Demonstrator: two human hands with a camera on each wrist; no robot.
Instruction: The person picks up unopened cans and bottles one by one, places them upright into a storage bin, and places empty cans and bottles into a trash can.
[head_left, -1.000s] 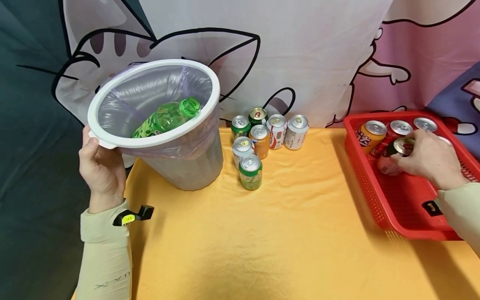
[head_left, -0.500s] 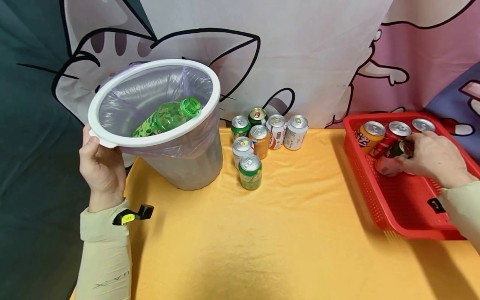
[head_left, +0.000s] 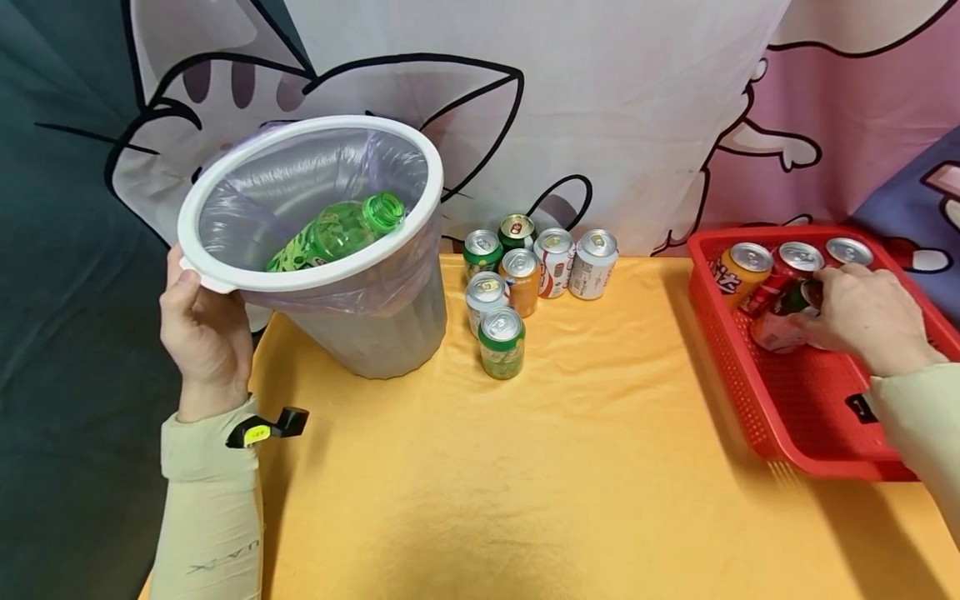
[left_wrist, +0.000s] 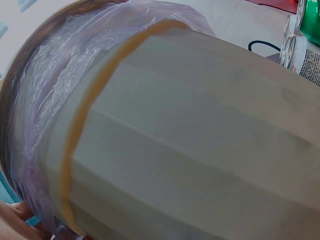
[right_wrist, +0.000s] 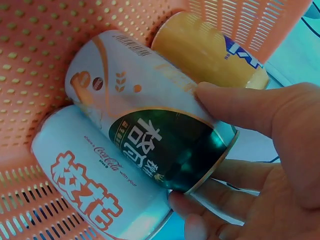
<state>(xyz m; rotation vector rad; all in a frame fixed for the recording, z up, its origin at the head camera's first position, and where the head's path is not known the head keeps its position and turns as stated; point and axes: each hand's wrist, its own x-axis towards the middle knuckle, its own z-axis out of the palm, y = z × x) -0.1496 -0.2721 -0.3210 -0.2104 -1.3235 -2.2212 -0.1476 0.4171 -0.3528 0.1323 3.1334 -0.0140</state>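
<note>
My left hand point(head_left: 206, 337) grips the white rim of a grey trash bin point(head_left: 375, 342), which leans toward me. A purple plastic bag point(left_wrist: 65, 75) lines it, and a green plastic bottle point(head_left: 341, 233) lies inside, cap end up. At the right, my right hand point(head_left: 873, 321) reaches into a red plastic basket point(head_left: 765, 417). Thumb and fingers hold a white and dark green can point(right_wrist: 175, 140) near its top end. A white Coca-Cola can point(right_wrist: 95, 175) lies beside it, and an orange can point(right_wrist: 205, 50) is on the other side.
Several drink cans stand grouped at the back of the yellow table, with a green can point(head_left: 502, 346) frontmost. Along the basket's far wall are a red can point(head_left: 787, 271) and others. A printed cloth point(head_left: 615, 108) hangs behind the table.
The right hand has shifted slightly over the can, now covering its top in the head view. The can stays in the basket. The left hand and bin have hardly moved.
</note>
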